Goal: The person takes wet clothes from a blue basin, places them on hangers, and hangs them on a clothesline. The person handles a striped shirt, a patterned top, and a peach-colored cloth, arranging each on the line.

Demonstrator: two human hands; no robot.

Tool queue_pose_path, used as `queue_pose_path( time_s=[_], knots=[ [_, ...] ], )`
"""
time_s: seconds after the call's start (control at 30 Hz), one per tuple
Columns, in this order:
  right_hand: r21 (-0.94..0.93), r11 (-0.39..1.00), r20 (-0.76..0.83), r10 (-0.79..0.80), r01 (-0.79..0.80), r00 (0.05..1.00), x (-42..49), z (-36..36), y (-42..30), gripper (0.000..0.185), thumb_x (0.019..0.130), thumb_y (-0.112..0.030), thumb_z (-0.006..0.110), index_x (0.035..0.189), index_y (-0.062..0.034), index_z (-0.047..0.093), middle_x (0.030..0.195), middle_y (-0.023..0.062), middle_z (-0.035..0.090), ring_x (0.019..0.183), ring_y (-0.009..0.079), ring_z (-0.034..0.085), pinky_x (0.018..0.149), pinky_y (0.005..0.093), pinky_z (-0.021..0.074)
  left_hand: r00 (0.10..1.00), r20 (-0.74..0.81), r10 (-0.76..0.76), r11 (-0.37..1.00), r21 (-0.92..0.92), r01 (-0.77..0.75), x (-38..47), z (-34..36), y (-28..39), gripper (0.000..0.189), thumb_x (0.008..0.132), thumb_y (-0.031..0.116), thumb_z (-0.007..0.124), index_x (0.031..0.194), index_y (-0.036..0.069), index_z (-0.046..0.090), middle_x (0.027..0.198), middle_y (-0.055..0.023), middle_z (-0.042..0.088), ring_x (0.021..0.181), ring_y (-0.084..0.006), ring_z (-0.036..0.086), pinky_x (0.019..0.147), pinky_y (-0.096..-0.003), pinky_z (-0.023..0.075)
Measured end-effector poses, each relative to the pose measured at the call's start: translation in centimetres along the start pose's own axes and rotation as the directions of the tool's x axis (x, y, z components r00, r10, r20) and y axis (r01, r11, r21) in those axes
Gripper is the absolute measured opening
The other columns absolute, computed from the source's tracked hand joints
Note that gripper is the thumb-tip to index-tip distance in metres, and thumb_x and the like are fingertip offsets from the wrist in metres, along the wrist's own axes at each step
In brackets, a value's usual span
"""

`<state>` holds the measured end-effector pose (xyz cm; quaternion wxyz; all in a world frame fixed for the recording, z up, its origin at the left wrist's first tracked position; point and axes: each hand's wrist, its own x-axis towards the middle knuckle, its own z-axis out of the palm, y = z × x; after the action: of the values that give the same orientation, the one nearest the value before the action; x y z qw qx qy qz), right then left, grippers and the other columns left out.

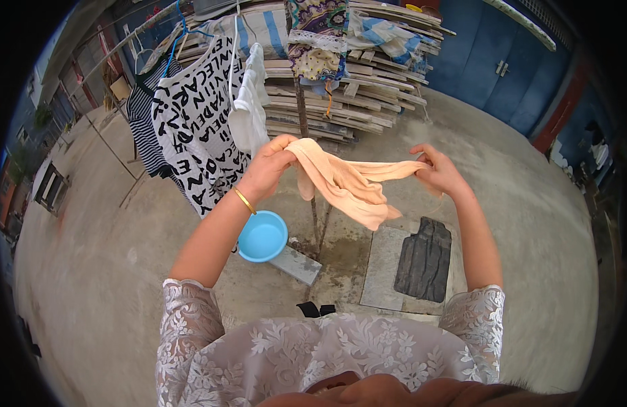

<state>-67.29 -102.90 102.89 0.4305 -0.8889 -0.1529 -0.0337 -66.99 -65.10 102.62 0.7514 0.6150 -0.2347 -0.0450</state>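
A peach-coloured cloth (344, 180) is stretched in the air between my two hands. My left hand (270, 165), with a gold bangle at the wrist, pinches the bunched end of it. On the other side, my right hand (438, 170) grips a narrow, drawn-out part, and a bit of fabric dangles below those fingers. The middle of the cloth hangs in loose folds. Just left of my left hand, a white garment (249, 102) and a white top with black lettering (196, 117) hang from a pole (135, 28).
A light blue plastic basin (262, 236) stands on the concrete beside a grey slab (297, 265). A dark mat (425, 259) lies at lower right. Behind are stacked wooden boards (339, 102), a hanging patterned cloth (317, 40) by an upright rod (301, 107), and blue metal doors (489, 56).
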Motion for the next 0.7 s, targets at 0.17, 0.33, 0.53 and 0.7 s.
queue_pose_path(
  time_s=[0.17,0.33,0.53,0.7],
  knots=[
    [-0.145,0.989,0.054,-0.027,0.035,0.998,-1.1,0.2,-3.4,0.015,0.082,-0.009,0.054,0.097,-0.0063,0.053,0.078,-0.0003,0.057,0.072,0.0077,0.051,0.062,0.0242,0.0422,0.993,0.104,-0.049,0.993,0.114,0.037,-3.8,-3.6,5.6,0.019,0.088,0.007,0.045,0.101,0.003,0.058,0.101,-0.0025,0.060,0.096,-0.0119,0.055,0.087,-0.0270,0.0430],
    [-0.050,0.997,-0.190,-0.064,0.056,0.980,-2.4,0.3,-7.0,0.008,0.088,-0.010,0.054,0.095,-0.0079,0.051,0.077,-0.0015,0.055,0.068,0.0044,0.048,0.057,0.0208,0.0380,0.976,0.210,-0.060,0.954,0.299,-0.006,-6.7,-6.2,9.2,0.021,0.080,-0.003,0.045,0.093,0.003,0.061,0.106,-0.0042,0.060,0.095,-0.0128,0.055,0.088,-0.0255,0.0426],
    [0.470,0.882,-0.201,0.069,0.034,0.977,-5.5,-0.8,-12.1,0.012,0.086,0.001,0.049,0.089,-0.0103,0.050,0.077,-0.0012,0.055,0.067,0.0051,0.050,0.053,0.0187,0.0350,0.933,0.320,-0.168,0.935,0.351,0.048,-8.6,-7.5,10.5,0.021,0.078,0.000,0.045,0.091,0.003,0.062,0.102,-0.0012,0.058,0.093,-0.0087,0.050,0.084,-0.0238,0.0409],
    [0.426,0.896,-0.245,-0.021,0.127,0.969,-7.9,-2.9,-14.6,0.021,0.077,0.010,0.043,0.080,-0.0104,0.049,0.076,-0.0020,0.053,0.066,0.0054,0.047,0.053,0.0181,0.0329,0.901,0.397,-0.177,0.984,0.047,0.173,-9.8,-5.1,10.8,0.015,0.079,0.002,0.051,0.092,0.004,0.057,0.104,-0.0011,0.054,0.095,-0.0089,0.048,0.085,-0.0242,0.0398]
  ],
)
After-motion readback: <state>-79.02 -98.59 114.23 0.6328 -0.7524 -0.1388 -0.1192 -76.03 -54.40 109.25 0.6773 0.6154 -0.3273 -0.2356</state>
